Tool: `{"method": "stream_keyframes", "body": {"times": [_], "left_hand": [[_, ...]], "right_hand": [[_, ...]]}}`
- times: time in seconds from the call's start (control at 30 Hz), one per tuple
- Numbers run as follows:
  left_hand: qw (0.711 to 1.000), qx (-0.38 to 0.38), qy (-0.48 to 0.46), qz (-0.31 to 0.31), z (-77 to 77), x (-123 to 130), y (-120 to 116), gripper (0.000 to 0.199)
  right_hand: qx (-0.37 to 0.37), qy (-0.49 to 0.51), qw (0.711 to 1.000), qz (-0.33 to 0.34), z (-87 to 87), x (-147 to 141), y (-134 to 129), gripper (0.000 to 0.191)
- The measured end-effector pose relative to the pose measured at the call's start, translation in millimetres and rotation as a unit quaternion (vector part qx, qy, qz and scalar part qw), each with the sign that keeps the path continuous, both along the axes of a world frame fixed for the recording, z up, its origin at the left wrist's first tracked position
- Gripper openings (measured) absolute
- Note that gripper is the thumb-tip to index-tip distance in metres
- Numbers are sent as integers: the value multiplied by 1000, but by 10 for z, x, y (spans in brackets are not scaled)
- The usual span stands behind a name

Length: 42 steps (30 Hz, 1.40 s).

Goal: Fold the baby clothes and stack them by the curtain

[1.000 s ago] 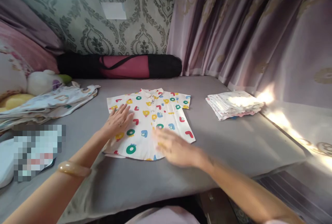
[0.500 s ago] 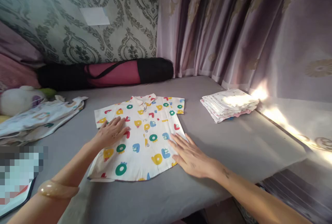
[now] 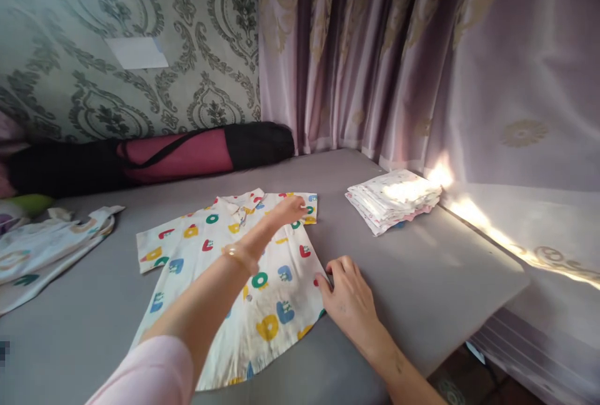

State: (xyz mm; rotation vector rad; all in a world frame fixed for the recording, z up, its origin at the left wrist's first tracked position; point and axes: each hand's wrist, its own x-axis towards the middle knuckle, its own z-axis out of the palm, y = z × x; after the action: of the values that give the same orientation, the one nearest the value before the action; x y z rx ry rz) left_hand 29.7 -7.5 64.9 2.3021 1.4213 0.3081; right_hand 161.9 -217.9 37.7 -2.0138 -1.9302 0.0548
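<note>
A short-sleeved white shirt (image 3: 269,295), printed with shapes in red, yellow, green and blue, lies spread out on a grey-covered surface (image 3: 435,274), its collar (image 3: 229,206) at twelve o'clock. Taking the shirt's middle as the centre of the dial, the left hand (image 3: 293,207) is between one and two o'clock, at the sleeve on that side, its forearm crossing above the shirt's front; its fingers look curled in, but whether they pinch the cloth I cannot tell. A pale bangle (image 3: 241,259) circles that wrist, and a pale pink cuff (image 3: 150,370) covers the arm further back. The right hand (image 3: 349,292) is at three o'clock, at the shirt's side edge — thumb at the cloth, fingers bent beside it — and I cannot tell whether it grips the fabric. A stack of folded cloths (image 3: 394,202) sits at two o'clock, sunlight across its top. Between nine and ten o'clock lies loose printed clothing (image 3: 56,242). Towards eleven o'clock, a long black and pink bag (image 3: 182,154) lies before a patterned wall (image 3: 187,80); mauve curtains (image 3: 360,49) hang at one o'clock.
</note>
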Motion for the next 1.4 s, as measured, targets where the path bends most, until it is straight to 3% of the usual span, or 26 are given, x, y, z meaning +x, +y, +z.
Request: {"method": "stream_keyframes", "body": {"times": [0.13, 0.27, 0.4, 0.67, 0.83, 1.07, 1.27, 1.4], "left_hand": [[996, -15, 45, 73, -120, 494, 81, 47], [990, -21, 56, 126, -160, 638, 110, 58], [990, -28, 39, 134, -144, 649, 142, 48], [977, -80, -70, 183, -135, 588, 280, 10], [933, -143, -225, 240, -34, 258, 402, 6], [848, -161, -404, 304, 169, -555, 343, 8], [799, -168, -433, 383, -30, -1133, 127, 11], [793, -178, -406, 418, -167, -1340, -20, 13]], "right_hand": [[47, 6, 999, 5, -151, -15, -21, 10], [74, 57, 995, 19, -185, 3, -12, 13], [61, 131, 989, 29, -173, -30, -4, 4], [21, 150, 984, 97, -91, -79, -59, 42], [15, 169, 977, 127, -72, -53, -116, 50], [71, 201, 948, 238, -43, -117, -155, 49], [36, 166, 927, 335, 13, -131, -188, 61], [-5, 148, 912, 382, 55, -131, -209, 58]]}}
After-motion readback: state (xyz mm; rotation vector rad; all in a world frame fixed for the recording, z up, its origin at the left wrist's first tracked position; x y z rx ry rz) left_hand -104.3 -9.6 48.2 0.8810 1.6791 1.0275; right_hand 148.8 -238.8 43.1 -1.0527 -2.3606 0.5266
